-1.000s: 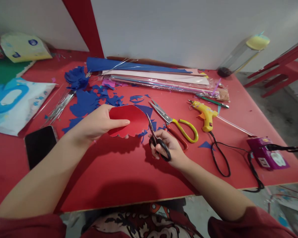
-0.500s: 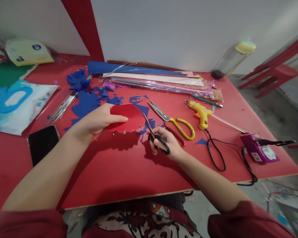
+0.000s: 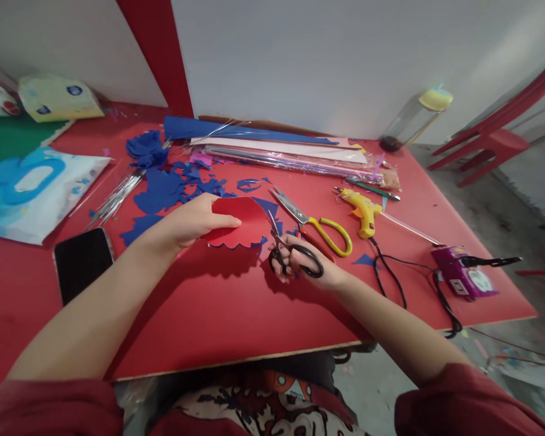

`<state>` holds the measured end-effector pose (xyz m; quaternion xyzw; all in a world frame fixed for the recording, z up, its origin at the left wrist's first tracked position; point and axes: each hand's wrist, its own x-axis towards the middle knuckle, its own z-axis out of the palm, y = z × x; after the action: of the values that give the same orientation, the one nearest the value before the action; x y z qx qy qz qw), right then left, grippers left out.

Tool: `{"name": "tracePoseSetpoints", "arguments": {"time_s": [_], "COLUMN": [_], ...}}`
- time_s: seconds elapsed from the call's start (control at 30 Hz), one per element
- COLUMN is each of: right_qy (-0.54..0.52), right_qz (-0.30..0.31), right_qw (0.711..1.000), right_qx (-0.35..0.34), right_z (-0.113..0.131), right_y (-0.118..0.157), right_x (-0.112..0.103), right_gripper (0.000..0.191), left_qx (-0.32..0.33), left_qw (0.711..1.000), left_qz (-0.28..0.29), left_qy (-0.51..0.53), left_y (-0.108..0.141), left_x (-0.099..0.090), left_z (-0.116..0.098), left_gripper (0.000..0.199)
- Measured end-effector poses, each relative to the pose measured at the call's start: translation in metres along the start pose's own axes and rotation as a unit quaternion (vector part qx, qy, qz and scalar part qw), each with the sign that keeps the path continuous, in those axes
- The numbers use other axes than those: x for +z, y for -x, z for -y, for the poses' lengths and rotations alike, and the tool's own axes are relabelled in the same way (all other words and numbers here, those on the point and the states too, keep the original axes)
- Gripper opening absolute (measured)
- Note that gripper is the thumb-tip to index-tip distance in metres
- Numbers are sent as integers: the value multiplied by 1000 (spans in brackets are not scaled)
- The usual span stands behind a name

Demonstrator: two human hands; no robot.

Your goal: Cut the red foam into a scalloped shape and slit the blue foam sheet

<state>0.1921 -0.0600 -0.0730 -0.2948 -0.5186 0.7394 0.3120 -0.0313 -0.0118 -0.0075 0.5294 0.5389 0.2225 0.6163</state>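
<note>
My left hand (image 3: pixel 209 223) pinches a red sheet of paper (image 3: pixel 243 213), thumb on top and fingers hidden beneath. The sheet's near edge is wavy, with a dark blue rim showing along it. In my right hand (image 3: pixel 302 260) is a pair of black-handled scissors (image 3: pixel 309 261), the fingers in its loops. Its blades are spread apart at the right edge of the sheet. Behind my right hand lies a larger pair of scissors (image 3: pixel 331 236) with yellow and red handles. Blue paper scraps (image 3: pixel 161 188) lie beyond my left hand.
A yellow glue gun (image 3: pixel 362 209) and a purple box with a cord (image 3: pixel 463 270) stand right. A black phone (image 3: pixel 82 263), a wipes pack (image 3: pixel 40 194) and metal wires (image 3: pixel 118 197) lie left. Rolled blue paper (image 3: pixel 236 130) lies at the back. A red chair (image 3: pixel 499 140) stands beyond the table.
The scissors' handles have spread and the blades have opened at the sheet's right edge. The sheet has tilted, showing more of its wavy blue rim. The whole view has shifted slightly.
</note>
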Motion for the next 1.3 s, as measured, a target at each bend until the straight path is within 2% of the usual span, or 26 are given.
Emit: {"name": "tracePoseSetpoints", "arguments": {"time_s": [0.23,0.47,0.77,1.03,1.3], "right_qy": [-4,-55,-32,-37,1], "right_qz": [-1,17,9,22,16], "right_qw": [1000,998,999,998,999], "right_qx": [20,-23,-17,-39,-45], "right_z": [-2,-9,-11,-16,-11], "right_y": [5,8,12,13,15], "right_x": [-6,-4,-7,-8,-5], "right_gripper": [47,41,41,41,41], "left_qx": [13,12,-10,-24,-14], "left_qw": [999,999,999,1000,999], "left_qz": [4,10,14,18,12], "left_qy": [-40,-30,-32,5,-44], "left_y": [-4,-2,2,1,3], "left_x": [6,16,22,25,23], "left_z": [6,5,1,3,5], "left_gripper": [14,12,12,11,13]}}
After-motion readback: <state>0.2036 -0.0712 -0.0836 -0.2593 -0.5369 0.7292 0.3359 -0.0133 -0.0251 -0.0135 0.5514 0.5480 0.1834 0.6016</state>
